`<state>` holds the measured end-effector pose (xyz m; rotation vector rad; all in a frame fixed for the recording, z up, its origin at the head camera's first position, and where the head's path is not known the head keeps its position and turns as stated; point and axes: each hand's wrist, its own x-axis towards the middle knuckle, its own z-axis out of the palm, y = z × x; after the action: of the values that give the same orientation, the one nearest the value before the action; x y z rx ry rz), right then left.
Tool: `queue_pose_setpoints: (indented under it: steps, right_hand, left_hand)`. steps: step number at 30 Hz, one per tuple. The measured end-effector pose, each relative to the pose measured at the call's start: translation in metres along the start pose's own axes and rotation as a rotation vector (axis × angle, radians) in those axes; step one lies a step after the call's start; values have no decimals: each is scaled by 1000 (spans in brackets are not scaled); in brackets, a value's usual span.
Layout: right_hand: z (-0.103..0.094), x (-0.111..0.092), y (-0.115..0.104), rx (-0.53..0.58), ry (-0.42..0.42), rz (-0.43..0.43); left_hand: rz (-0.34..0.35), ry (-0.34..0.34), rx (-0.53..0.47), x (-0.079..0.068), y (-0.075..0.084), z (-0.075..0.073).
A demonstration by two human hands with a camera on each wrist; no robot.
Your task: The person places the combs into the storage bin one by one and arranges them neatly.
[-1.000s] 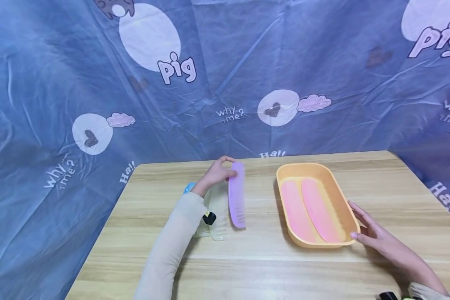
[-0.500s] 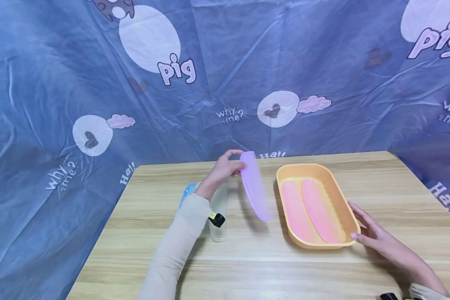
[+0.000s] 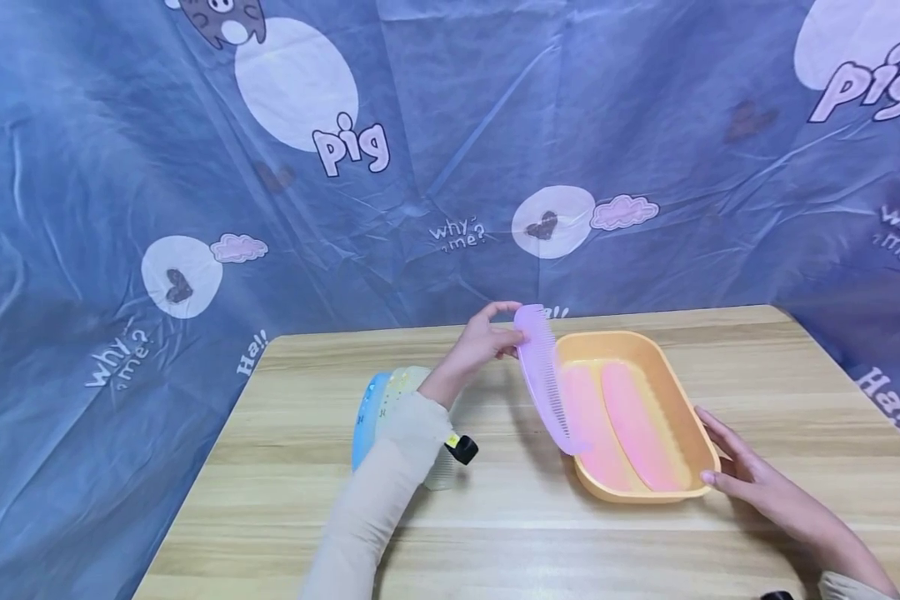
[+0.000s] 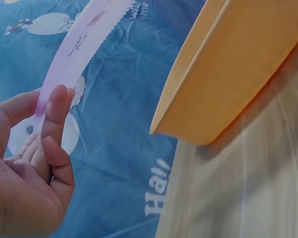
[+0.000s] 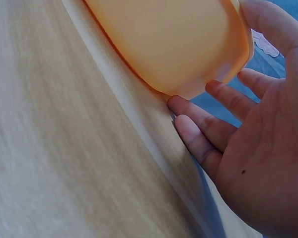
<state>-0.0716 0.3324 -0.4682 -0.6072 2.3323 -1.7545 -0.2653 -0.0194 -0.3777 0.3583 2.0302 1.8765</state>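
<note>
My left hand (image 3: 480, 346) pinches one end of a translucent purple comb (image 3: 546, 383) between thumb and fingers. The comb slants down, its lower end overlapping the left rim of a yellow-orange tray (image 3: 671, 392) in the head view. In the left wrist view the comb (image 4: 72, 49) shows small printed writing and fine teeth. Two pink comb-shaped pieces (image 3: 637, 425) lie side by side inside the tray; their teeth are hard to make out. My right hand (image 3: 765, 492) rests against the tray's near right corner, fingertips and thumb touching its outer side and rim, as the right wrist view shows.
Left of the tray, a blue comb (image 3: 367, 417) and pale greenish combs (image 3: 399, 392) lie on the wooden table (image 3: 270, 500), partly hidden by my left forearm (image 3: 390, 483). A blue printed cloth (image 3: 420, 150) hangs behind the table's far edge.
My left hand has lifted the purple comb from beside the pale combs and carried it right, up to the tray's left rim. My right hand and the tray have stayed put.
</note>
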Motion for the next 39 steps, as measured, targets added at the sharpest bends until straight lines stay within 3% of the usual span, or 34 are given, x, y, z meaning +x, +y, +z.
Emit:
queue_pose_setpoints:
  steps: [15,22,28,39]
  right_hand:
    - [-1,1,6,23,-10,-33]
    - [0,1,3,21,-8,-26]
    - [-2,0,2,4,1,-10]
    - [0,1,4,16,3,-28]
  left_hand:
    - [13,-81,6,15,-15,45]
    - [16,-80,-23,17,-21,53]
    - [22,-119,-54,19,-26,59]
    - [20,-142,16,17,-33,65]
